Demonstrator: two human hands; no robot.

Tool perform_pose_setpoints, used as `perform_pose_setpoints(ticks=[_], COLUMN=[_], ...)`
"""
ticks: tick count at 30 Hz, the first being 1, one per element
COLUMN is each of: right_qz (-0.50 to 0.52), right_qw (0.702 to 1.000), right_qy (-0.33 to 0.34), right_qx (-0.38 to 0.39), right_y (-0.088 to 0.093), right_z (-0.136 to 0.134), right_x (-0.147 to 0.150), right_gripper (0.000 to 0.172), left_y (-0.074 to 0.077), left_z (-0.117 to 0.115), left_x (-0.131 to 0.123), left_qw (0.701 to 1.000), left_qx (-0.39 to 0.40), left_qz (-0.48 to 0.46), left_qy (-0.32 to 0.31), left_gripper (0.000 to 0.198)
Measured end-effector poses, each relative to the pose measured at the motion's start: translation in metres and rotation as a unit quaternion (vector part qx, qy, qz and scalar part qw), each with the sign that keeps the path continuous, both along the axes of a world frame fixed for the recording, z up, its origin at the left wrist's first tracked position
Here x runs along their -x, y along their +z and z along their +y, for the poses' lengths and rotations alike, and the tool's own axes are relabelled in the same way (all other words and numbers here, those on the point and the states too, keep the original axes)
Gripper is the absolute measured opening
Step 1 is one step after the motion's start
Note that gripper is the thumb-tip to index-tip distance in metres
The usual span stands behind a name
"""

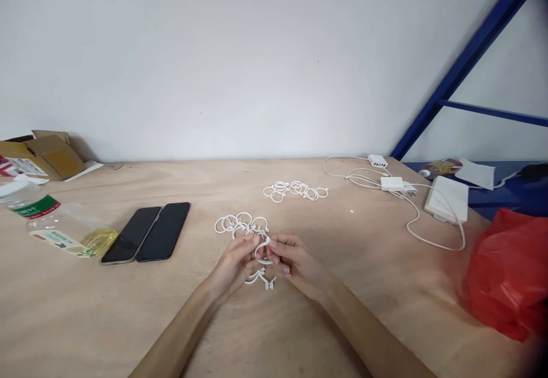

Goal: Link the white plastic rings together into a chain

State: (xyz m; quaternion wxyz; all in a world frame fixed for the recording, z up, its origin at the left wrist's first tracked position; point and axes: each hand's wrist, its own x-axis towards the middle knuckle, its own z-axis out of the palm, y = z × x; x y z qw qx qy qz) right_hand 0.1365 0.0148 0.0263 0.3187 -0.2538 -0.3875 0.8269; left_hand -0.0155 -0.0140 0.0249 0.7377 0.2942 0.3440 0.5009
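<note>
Between my two hands is a white plastic curtain ring, pinched from both sides. My left hand grips its left side, and my right hand has thumb and fingers at its upper right. Just beyond my fingers lies a loose cluster of white rings, partly hidden by my left hand. Nearer to me, under my hands, some white ring pieces rest on the wooden table. Farther back sits another group of white rings.
Two phones lie side by side at left, touching a tipped plastic bottle. A cardboard box stands behind. At right are a charger with white cables, a white box and a red plastic bag.
</note>
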Motion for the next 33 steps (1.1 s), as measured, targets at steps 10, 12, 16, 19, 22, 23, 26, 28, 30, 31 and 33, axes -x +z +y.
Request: perform_pose_setpoints(ticks=[10, 12, 16, 19, 22, 23, 26, 28, 30, 31, 33], right_qz=[0.135, 0.148, 0.057, -0.093, -0.260, -0.309, -0.469, -0.574, -0.647, -0.666, -0.677], right_qw=[0.988, 0.985, 0.995, 0.977, 0.903, 0.877, 0.783, 0.701, 0.627, 0.604, 0.588], right_qy=[-0.046, -0.059, -0.079, -0.182, -0.289, -0.298, -0.273, -0.224, -0.169, -0.150, -0.133], right_qx=[0.056, 0.063, 0.025, -0.064, -0.182, -0.215, -0.305, -0.361, -0.400, -0.411, -0.423], right_y=[-0.011, -0.010, -0.010, -0.019, -0.030, -0.033, -0.039, -0.039, -0.038, -0.038, -0.037], right_z=[-0.003, -0.004, 0.001, 0.018, 0.046, 0.056, 0.085, 0.097, 0.104, 0.106, 0.106], right_x=[0.010, 0.011, 0.009, 0.004, -0.005, -0.007, -0.007, -0.003, 0.003, 0.005, 0.008], right_gripper=[0.024, 0.025, 0.023, 0.025, 0.027, 0.028, 0.036, 0.041, 0.040, 0.037, 0.033], left_y=[-0.003, -0.003, -0.003, -0.008, -0.014, -0.016, -0.021, -0.023, -0.025, -0.026, -0.027], left_z=[-0.001, 0.000, 0.001, 0.004, 0.007, 0.008, 0.009, 0.009, 0.009, 0.010, 0.010], left_x=[-0.004, -0.003, 0.002, 0.011, 0.016, 0.016, 0.014, 0.011, 0.010, 0.009, 0.009], left_qw=[0.986, 0.984, 0.997, 0.958, 0.845, 0.820, 0.805, 0.805, 0.809, 0.813, 0.822], left_qx=[0.000, 0.001, -0.059, -0.161, -0.235, -0.239, -0.229, -0.228, -0.223, -0.220, -0.214], left_qz=[-0.164, -0.176, -0.032, 0.221, 0.458, 0.497, 0.525, 0.524, 0.518, 0.513, 0.500], left_qy=[0.009, 0.027, 0.045, 0.089, 0.144, 0.153, 0.151, 0.157, 0.164, 0.166, 0.170], left_gripper=[0.020, 0.022, 0.022, 0.020, 0.008, 0.009, 0.016, 0.014, 0.015, 0.015, 0.015])
